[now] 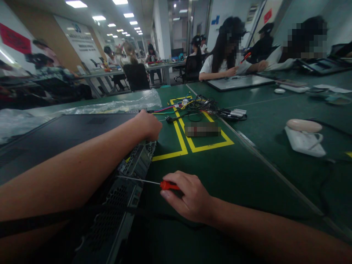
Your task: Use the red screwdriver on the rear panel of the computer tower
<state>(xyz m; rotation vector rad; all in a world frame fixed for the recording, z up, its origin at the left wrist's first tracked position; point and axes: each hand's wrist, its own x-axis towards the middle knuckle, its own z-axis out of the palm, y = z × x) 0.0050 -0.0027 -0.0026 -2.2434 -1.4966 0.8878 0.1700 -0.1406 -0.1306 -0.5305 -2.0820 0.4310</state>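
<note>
A black desktop computer case [63,135] lies on the green table at the left, its metal rear panel [137,161] facing right. My right hand [189,198] is closed around the red handle of a screwdriver [168,185]. The long thin shaft points left, and its tip meets the rear panel around mid-length; the exact contact point is too dark to make out. My left hand [150,125] is curled at the far corner of the case, against the panel near a round fan grille. Its fingertips are hidden, so what they grip does not show.
Beyond the case lie tangled cables [200,104] with a black plug [169,119]. Yellow tape [181,141] marks the table around a blurred block [202,129]. A white box-like object [305,141] stands right. Clear plastic film [115,102] lies behind the case. Co-workers sit across the table.
</note>
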